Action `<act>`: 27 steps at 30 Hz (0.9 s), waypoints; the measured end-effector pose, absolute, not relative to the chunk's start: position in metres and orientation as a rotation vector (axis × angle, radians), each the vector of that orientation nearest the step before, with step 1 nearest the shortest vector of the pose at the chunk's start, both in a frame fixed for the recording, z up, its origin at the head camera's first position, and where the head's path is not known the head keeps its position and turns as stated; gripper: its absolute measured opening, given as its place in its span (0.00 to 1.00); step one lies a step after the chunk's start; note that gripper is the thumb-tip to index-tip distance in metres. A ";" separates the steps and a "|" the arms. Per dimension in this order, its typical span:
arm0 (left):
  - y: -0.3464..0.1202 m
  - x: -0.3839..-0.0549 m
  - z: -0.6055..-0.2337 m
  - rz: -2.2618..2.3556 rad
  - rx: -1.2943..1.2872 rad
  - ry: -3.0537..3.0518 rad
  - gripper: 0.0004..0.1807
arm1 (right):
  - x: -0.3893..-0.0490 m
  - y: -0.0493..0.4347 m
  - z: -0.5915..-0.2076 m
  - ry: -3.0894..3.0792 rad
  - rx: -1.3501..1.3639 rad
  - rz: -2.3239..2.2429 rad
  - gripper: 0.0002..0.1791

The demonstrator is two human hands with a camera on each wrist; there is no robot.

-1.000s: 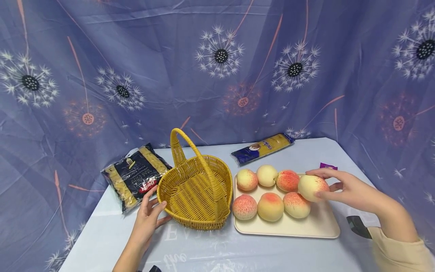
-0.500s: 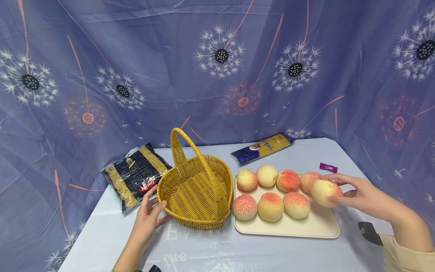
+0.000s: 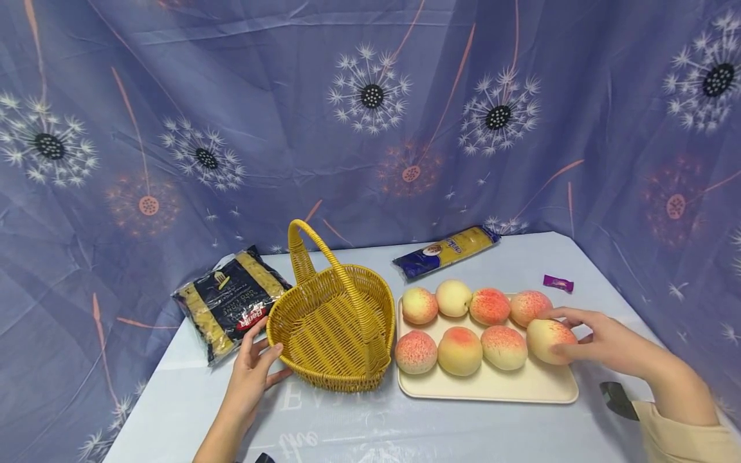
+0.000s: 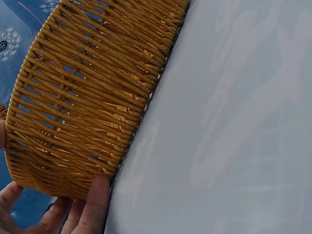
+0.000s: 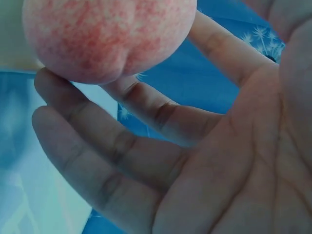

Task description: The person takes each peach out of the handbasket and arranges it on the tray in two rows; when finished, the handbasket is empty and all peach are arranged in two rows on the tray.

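Note:
A yellow wicker basket with an arched handle stands left of centre. My left hand touches its left end, fingertips and thumb against the outer wall. Woven strands of that wall fill much of the left wrist view, with fingers at its lower end. My right hand pinches a pale yellow peach with a red blush, at the right end of the front row over the tray. Whether the peach rests on the tray cannot be told. Several other peaches lie there in two rows.
A dark pasta bag lies left of the basket. Behind the tray is a blue and yellow pasta packet. A small purple wrapped candy sits at the back right. A patterned blue cloth hangs behind the table.
Another peach stands at the right end of the back row, uncovered as my right hand moved right and toward me with the held peach, then slightly left and lower. My left hand stays at the basket.

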State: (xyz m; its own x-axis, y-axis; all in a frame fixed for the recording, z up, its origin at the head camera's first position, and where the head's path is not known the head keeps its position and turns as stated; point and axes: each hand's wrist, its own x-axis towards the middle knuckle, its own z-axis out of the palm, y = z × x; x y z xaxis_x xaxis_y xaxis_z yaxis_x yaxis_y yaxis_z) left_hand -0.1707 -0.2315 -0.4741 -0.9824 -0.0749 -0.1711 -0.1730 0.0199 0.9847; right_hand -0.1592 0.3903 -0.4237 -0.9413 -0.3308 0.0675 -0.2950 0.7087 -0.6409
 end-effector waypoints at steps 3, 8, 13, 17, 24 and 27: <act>-0.232 -0.171 -0.474 2.137 -0.269 2.188 0.38 | -0.162 0.387 -0.427 2.855 -0.528 -1.032 0.29; -0.232 -0.171 -0.474 2.143 -0.268 2.185 0.37 | -0.163 0.383 -0.429 2.833 -0.477 -1.010 0.31; -0.232 -0.171 -0.474 2.139 -0.265 2.187 0.38 | -0.163 0.382 -0.429 2.791 -0.475 -1.040 0.32; -0.232 -0.171 -0.474 2.135 -0.264 2.191 0.38 | -0.164 0.380 -0.427 2.792 -0.464 -1.014 0.32; -0.232 -0.171 -0.475 2.138 -0.247 2.195 0.38 | -0.169 0.381 -0.430 2.872 -0.617 -0.989 0.29; -0.232 -0.172 -0.475 2.137 -0.248 2.196 0.39 | -0.170 0.382 -0.434 2.920 -0.682 -0.998 0.29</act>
